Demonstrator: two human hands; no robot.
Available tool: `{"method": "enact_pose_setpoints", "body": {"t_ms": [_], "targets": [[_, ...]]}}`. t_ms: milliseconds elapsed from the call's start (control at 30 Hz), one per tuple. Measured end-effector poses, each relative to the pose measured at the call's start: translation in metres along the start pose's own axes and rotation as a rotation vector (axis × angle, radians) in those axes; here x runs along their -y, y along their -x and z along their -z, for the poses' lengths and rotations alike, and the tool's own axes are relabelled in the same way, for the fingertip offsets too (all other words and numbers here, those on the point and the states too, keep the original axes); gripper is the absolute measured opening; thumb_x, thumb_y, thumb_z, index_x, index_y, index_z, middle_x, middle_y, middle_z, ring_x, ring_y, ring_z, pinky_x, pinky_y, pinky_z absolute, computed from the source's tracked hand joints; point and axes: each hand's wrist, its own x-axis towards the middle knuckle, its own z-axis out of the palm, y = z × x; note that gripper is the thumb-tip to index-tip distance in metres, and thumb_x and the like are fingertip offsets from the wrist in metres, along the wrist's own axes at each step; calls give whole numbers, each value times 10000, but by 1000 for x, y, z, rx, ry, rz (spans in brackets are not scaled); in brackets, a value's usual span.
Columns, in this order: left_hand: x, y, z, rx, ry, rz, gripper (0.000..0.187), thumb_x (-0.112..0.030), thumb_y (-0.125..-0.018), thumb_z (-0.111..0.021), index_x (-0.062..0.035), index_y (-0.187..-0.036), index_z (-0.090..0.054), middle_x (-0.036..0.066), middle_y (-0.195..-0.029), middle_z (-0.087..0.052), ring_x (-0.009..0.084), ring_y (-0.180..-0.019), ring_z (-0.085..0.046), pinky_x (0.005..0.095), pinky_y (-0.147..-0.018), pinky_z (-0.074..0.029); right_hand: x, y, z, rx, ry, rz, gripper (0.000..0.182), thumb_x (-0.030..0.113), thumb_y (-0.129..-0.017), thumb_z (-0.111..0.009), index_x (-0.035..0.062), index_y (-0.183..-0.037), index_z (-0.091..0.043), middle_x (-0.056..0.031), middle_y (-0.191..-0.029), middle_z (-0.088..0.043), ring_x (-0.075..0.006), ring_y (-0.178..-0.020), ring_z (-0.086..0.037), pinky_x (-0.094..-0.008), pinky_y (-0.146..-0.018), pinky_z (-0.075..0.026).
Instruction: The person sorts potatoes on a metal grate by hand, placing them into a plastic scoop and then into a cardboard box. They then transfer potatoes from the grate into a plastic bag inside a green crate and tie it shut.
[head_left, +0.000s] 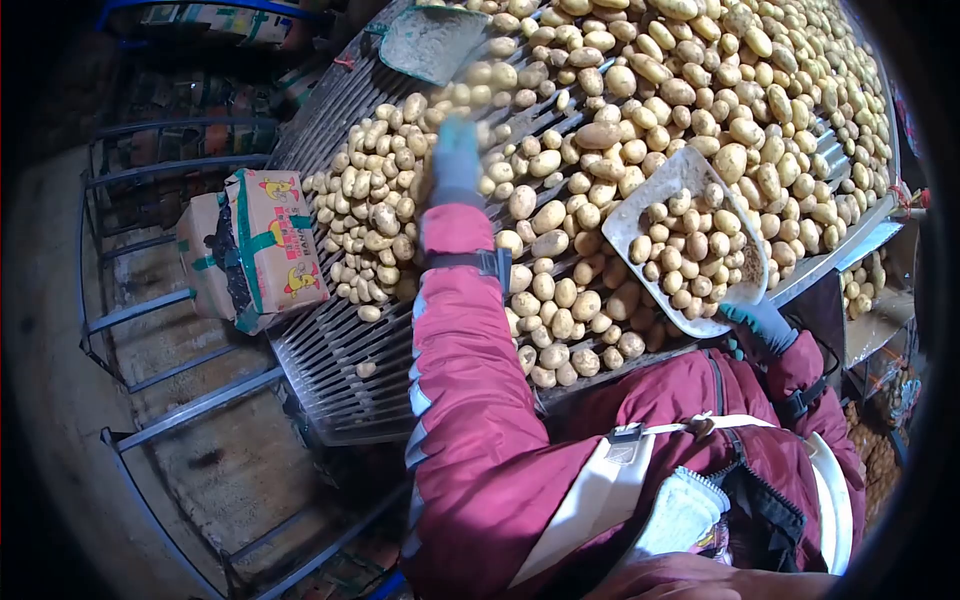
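Note:
My left hand (457, 162), in a grey and teal work glove, reaches over the potatoes (385, 215) on the slatted metal table. Its fingers are smeared by motion, as are some potatoes just beyond them, so a hold cannot be made out. Low on the right, my right hand (765, 325), gloved the same way, grips the near edge of a white scoop (622, 217). Small potatoes (690, 240) fill much of that scoop, which rests tilted among larger potatoes (700, 90) close to my body.
A greenish scoop (433, 45) lies at the table's far side. Left of the slatted table (345, 385) stands a taped cardboard box (255, 245) beside blue metal frames (200, 400). Another cardboard box (880, 325) with potatoes is at the right.

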Motion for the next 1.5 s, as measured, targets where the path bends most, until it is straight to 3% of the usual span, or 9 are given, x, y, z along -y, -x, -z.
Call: {"method": "enact_pose_setpoints", "body": {"t_ms": [133, 233, 400, 633, 833, 1067, 1167, 1300, 1500], "targets": [[27, -32, 14, -82, 247, -152, 370, -226, -1006, -654, -86, -1349, -663, 38, -1161, -686, 146, -974, -627, 281, -787, -531, 27, 11, -16, 14, -23, -111, 371, 273, -884, -760, 7, -1105, -625, -72, -781, -668, -162, -449, -581, -280, -381, -471], [68, -63, 11, -69, -156, -84, 281, -176, -935, -668, -66, -1178, -758, 73, -913, -752, 133, -770, -640, 311, -702, -537, 18, 8, -8, -5, -40, -124, 388, 270, -871, -768, 10, -1119, -622, -64, -817, -676, -151, -477, -591, -271, -402, -482], [39, -63, -22, -8, -307, -175, 347, -174, -892, -635, -52, -1198, -744, 185, -995, -761, 287, -860, -716, 402, -837, -565, 4, 2, 4, -19, 3, -58, 364, 260, -868, -767, 22, -1111, -636, -48, -843, -684, -129, -540, -603, -260, -455, -493], [67, -91, -64, -142, -871, -607, 351, -130, -855, -743, -3, -1182, -729, 125, -899, -750, 164, -787, -682, 323, -719, -553, 5, 6, -4, -55, -51, -93, 364, 253, -864, -771, 24, -1117, -646, -36, -869, -691, -124, -618, -621, -256, -517, -505], [40, -72, -11, 109, -40, -69, 270, -58, -903, -650, -23, -1157, -736, 44, -864, -705, 117, -706, -610, 277, -622, -507, 13, 7, -11, -57, -40, -39, 400, 254, -873, -760, 9, -1168, -648, -29, -950, -706, -122, -787, -657, -267, -633, -538], [80, 2, 14, 45, -612, -376, 317, -125, -889, -608, -72, -1176, -733, 180, -1049, -738, 342, -970, -701, 410, -892, -547, 13, 6, -1, 46, -39, -223, 534, 204, -890, -763, -18, -1345, -592, -87, -1175, -728, -167, -913, -710, -282, -685, -575], [82, 27, 13, 168, -587, -300, 309, -109, -888, -602, -88, -1160, -745, 182, -1033, -740, 338, -967, -700, 410, -883, -546, 10, 5, -8, -33, 6, -98, 418, 305, -869, -754, 13, -1145, -636, -67, -757, -673, -144, -403, -541, -263, -347, -432], [34, 51, 33, 664, -418, 111, 260, -104, -889, -609, -83, -1092, -770, 132, -1006, -747, 248, -862, -694, 352, -779, -554, 14, 6, -4, 70, -88, -111, 467, 198, -890, -743, -12, -1286, -612, -89, -1096, -716, -174, -864, -673, -303, -720, -548], [43, 23, 39, 214, -554, -123, 183, -202, -904, -643, -74, -987, -745, 131, -863, -736, 193, -708, -668, 342, -653, -545, 12, 4, -6, 77, -78, -92, 457, 197, -892, -744, -10, -1277, -610, -87, -1084, -711, -174, -866, -678, -304, -719, -550]]}}
